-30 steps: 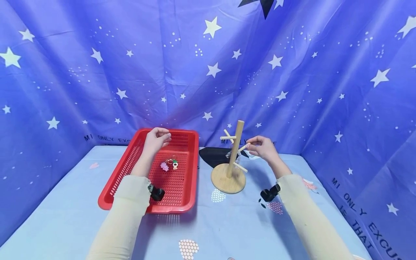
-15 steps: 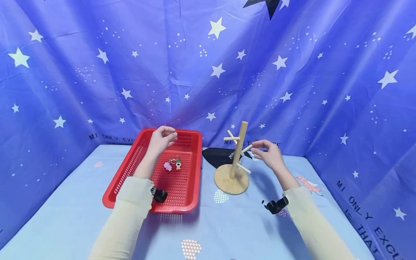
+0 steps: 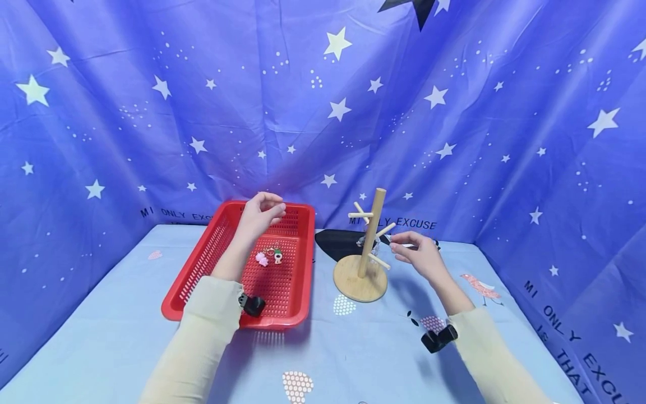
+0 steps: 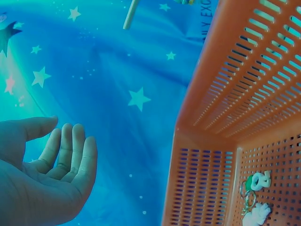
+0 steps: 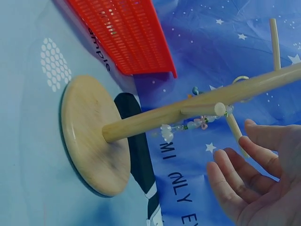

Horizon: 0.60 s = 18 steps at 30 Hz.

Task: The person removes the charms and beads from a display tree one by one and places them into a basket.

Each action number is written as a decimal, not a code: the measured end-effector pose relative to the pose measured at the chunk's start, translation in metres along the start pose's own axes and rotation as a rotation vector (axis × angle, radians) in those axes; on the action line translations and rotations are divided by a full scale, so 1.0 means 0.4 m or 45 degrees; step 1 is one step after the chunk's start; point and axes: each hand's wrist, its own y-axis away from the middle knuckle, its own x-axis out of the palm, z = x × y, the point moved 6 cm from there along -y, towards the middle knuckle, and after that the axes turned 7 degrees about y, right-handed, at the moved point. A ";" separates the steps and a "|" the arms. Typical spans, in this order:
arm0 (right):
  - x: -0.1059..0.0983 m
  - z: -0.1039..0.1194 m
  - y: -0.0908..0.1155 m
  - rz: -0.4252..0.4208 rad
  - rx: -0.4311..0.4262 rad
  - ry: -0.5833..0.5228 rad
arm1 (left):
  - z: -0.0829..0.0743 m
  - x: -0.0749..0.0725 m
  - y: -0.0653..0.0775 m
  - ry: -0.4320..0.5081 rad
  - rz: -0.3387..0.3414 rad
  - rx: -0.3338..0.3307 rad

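One bead string hangs beside the post of the wooden stand, upright near the desk's far edge, right of its middle; which peg bears it I can't tell. My right hand sits just beside the pegs, fingers loosely bent and parted from the thumb, holding nothing. I judge the hanging step done, or nearly. Next calls, I think, for drawing that hand back without snagging a peg tip, then reaching for the pink charm or the white charm, both on the floor of the red basket. My left hand is above the basket's far end, fingers softly curved, nothing in it.

Going down, I'd mind the basket's raised rim. Between its right side and the stand's base the gap is narrow, and the curtain crowds the desk's far edge. I have more room toward the near edge of the desk and its right edge.
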 end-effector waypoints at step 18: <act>0.060 -0.004 0.049 0.119 -0.073 0.037 | -0.017 0.026 0.025 -0.003 0.033 -0.027</act>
